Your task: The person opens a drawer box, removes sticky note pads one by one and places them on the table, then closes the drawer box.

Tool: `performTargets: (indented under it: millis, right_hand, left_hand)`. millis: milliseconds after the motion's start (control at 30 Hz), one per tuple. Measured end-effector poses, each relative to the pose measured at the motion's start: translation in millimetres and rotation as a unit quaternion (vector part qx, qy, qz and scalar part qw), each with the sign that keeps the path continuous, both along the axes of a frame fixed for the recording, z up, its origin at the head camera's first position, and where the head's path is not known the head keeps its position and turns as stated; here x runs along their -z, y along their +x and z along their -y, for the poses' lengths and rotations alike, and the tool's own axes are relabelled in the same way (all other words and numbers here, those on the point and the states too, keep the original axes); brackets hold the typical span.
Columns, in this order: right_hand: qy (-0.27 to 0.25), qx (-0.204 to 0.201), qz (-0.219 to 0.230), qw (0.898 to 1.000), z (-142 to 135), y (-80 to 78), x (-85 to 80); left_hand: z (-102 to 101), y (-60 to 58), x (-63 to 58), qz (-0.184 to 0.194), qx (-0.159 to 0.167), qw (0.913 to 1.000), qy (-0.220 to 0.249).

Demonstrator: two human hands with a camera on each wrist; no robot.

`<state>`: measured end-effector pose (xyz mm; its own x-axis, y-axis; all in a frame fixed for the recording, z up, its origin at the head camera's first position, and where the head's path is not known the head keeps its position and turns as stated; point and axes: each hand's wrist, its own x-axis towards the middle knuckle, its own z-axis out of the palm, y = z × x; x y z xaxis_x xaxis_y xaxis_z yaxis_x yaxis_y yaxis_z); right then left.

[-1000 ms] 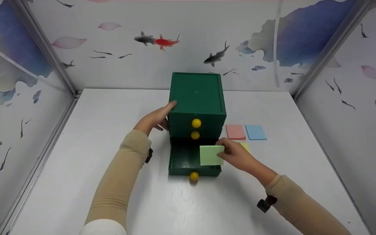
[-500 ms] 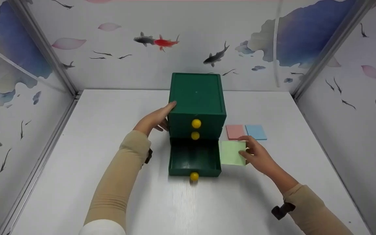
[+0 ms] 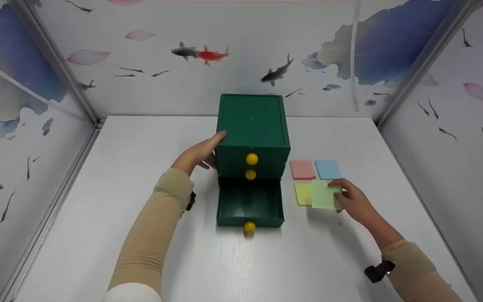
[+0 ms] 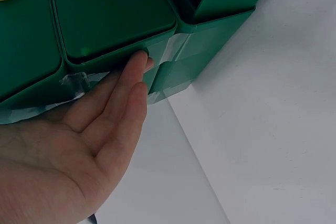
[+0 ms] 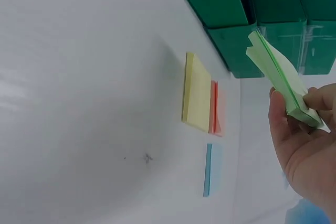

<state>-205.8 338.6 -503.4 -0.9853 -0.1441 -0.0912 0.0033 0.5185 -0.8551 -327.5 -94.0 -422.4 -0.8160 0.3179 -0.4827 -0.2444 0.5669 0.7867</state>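
A green drawer unit (image 3: 252, 119) with round yellow knobs stands mid-table, its bottom drawer (image 3: 250, 205) pulled out and bare inside. My left hand (image 3: 199, 153) rests on the unit's left side, thumb at the top edge; in the left wrist view its straight fingers (image 4: 123, 100) lie along the taped side wall. With thumb and fingers my right hand (image 3: 352, 199) pinches a pale green sticky note pad (image 3: 324, 195) by its right edge. In the right wrist view this pad (image 5: 281, 74) is raised over the table, its sheets fanned slightly at the far end.
Right of the unit lie a pink sticky note pad (image 3: 302, 170), a blue one beside it, and a yellow sticky note pad (image 3: 303, 194) partly covered by the green pad in the head view. Patterned panels (image 3: 241, 75) wall the white table (image 3: 141, 138) at back and sides.
My right hand has carried the green pad from above the open drawer rightward to over the yellow pad's right side. My left hand has stayed on the drawer unit.
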Motion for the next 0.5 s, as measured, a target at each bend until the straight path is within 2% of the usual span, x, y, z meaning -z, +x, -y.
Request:
performTargets:
  millis: [500]
  right_hand:
    - [0.049,0.039,0.009,0.998,-41,-20.6,25.5]
  left_hand:
    - [-1,1.0,-0.1,0.000,-0.004,1.0000,0.002]
